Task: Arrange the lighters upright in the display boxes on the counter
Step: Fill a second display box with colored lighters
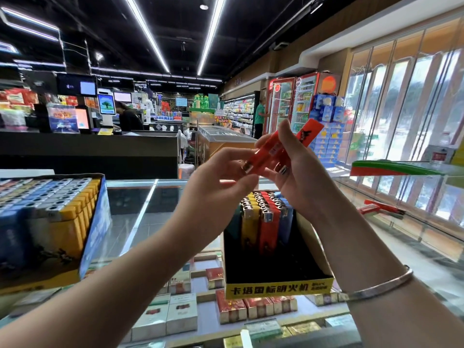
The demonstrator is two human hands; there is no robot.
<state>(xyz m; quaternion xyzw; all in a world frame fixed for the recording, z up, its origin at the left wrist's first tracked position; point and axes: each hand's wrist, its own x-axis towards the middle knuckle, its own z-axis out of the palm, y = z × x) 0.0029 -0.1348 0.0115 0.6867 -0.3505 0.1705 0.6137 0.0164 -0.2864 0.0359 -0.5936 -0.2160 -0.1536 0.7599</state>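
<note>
Two orange lighters (281, 151) with metal heads lie slanted, heads down-left, bases up-right. Right hand (296, 169) grips them; left hand (221, 182) pinches a head. Below both hands stands the display box (278, 287).

The held lighters (281, 151) were orange-red, one carrying a black figure print, with silver metal caps. The display box (278, 288) was black inside with a yellow front strip in black lettering; its standing lighters (263, 217) ran dark green, yellow, red and blue, all silver-topped. The left box (96, 227) showed a blue-and-white sky pattern on its side over a yellow base, holding yellow, blue and grey lighter rows (50, 197); a silver bangle (376, 285) circled the right wrist, and red-gold and white-green packs (251, 307) lay under the glass desk (140, 209).
</note>
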